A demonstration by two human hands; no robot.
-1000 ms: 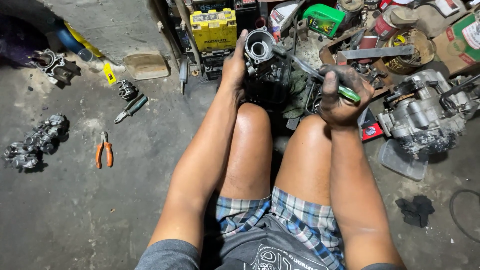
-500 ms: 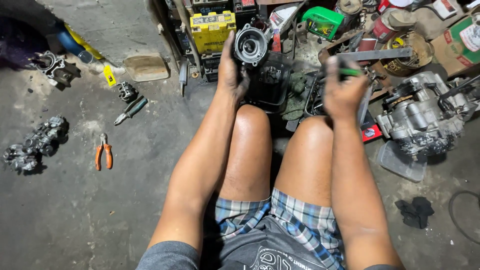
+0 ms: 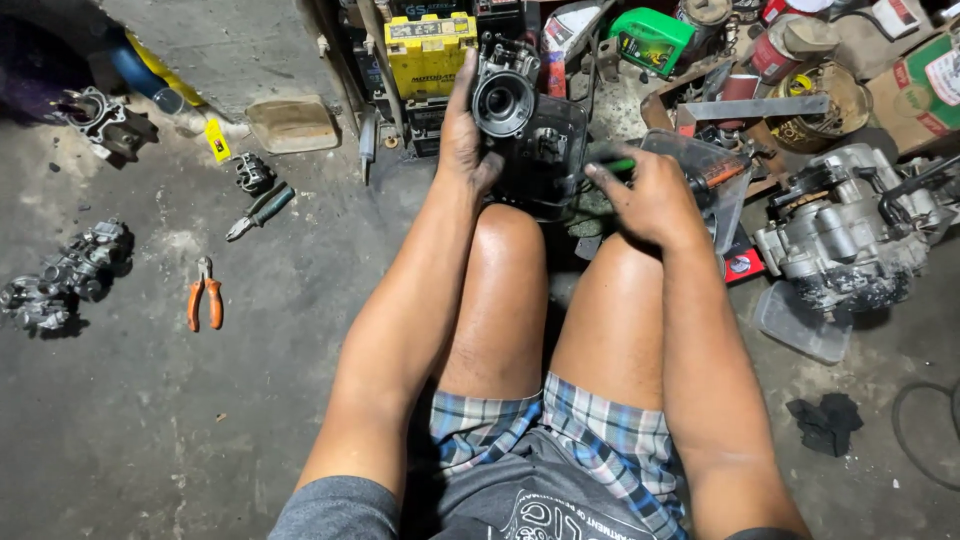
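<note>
Left hand [image 3: 462,140] gripped the carburetor [image 3: 505,100] above the knees; right hand [image 3: 650,200] closed on a green-handled screwdriver [image 3: 612,166] beside it, with bare concrete floor [image 3: 150,420] left of the legs.

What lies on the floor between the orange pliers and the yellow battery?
In the head view, between the orange pliers and the yellow battery lie dark-handled pliers, a small metal part and a flat tan pad on the concrete floor.
</note>
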